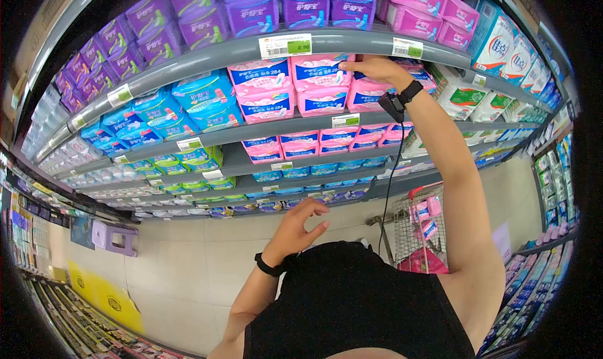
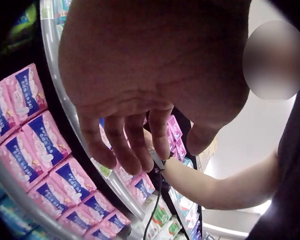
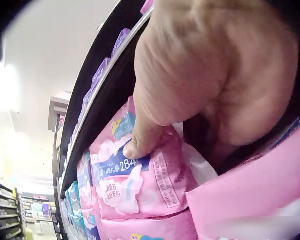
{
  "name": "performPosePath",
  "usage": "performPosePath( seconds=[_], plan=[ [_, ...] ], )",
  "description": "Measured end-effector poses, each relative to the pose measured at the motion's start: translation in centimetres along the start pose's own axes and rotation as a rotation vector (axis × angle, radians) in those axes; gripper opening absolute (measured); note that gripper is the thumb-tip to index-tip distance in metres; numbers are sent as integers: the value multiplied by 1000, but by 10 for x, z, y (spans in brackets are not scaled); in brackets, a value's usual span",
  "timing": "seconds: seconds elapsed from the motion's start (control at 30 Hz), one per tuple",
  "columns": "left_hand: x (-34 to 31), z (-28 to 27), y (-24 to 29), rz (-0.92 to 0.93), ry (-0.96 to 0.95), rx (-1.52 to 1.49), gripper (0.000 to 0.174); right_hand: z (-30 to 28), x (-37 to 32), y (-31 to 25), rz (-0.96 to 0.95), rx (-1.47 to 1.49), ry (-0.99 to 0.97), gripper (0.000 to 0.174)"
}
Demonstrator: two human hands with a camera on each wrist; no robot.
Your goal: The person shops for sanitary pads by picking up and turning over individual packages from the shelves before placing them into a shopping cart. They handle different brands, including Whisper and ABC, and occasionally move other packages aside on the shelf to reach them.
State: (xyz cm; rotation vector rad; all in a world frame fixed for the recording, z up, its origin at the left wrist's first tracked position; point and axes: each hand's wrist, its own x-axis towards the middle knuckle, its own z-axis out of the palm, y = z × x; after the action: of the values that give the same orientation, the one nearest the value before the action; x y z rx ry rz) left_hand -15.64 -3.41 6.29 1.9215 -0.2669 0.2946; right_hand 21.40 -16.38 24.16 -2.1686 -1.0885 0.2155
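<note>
My right hand (image 1: 377, 70) reaches onto the shelf of pink packs under the purple ones. In the right wrist view its thumb presses the front of a pink "284" pack (image 3: 140, 175), while the other fingers go behind the pack's side, partly hidden; that same pack (image 1: 319, 73) sits on top of another pink pack (image 1: 321, 101). My left hand (image 1: 296, 229) hangs in front of my body, fingers loosely bent and touching nothing; the left wrist view shows its palm (image 2: 150, 65) with fingers apart.
Purple packs (image 1: 252, 15) line the shelf above, blue packs (image 1: 204, 98) stand left of the pink ones, and green-and-white packs (image 1: 461, 98) stand right. A wire cart (image 1: 405, 233) with pink packs is on the floor at right. A purple stool (image 1: 116, 238) stands at left.
</note>
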Motion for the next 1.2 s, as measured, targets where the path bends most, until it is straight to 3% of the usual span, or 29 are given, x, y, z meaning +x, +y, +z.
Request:
performPosePath(
  seconds=[0.1,0.27,0.37,0.4,0.5,0.57,0.63,0.7,0.77,0.8,0.9,0.97,1.03,1.1,1.13,1.17,1.2],
  plan=[
    [2,5,-3,9,-29,11,28,-3,-5,-6,-85,5,-16,71],
    [10,18,1,28,-50,42,29,4,4,21,-273,-162,159,73],
    [14,28,1,20,-79,50,28,1,-4,12,-136,-215,99,76],
    [16,31,2,13,-92,53,28,17,10,47,-376,-283,347,79],
    [24,45,8,-3,-135,54,26,15,3,42,-359,-274,317,80],
    [31,56,8,-14,-184,84,26,10,-1,39,-274,-201,169,81],
    [35,69,8,-30,-236,111,27,8,-7,46,-286,-147,134,71],
    [44,80,8,-41,-270,134,27,3,-16,60,-427,66,99,57],
    [51,92,8,-57,-273,133,27,-9,-64,60,-431,79,347,42],
    [54,98,6,-82,-289,122,27,-17,-89,59,-389,164,264,30],
    [63,119,0,-136,-324,83,27,-29,-161,97,-332,204,150,23],
    [72,134,-2,-162,-367,61,26,-35,-214,123,-280,233,181,19],
    [82,150,-4,-181,-436,45,26,-19,-263,175,-110,463,348,16],
    [92,173,-8,-120,-505,74,27,-7,-319,217,217,768,509,13],
    [101,181,-13,-87,-519,115,27,10,-349,252,308,768,649,13],
    [107,191,-20,-84,-573,100,29,19,-378,276,335,633,660,12],
    [121,201,-16,-66,-630,127,29,32,-402,290,404,691,729,11]
  ],
)
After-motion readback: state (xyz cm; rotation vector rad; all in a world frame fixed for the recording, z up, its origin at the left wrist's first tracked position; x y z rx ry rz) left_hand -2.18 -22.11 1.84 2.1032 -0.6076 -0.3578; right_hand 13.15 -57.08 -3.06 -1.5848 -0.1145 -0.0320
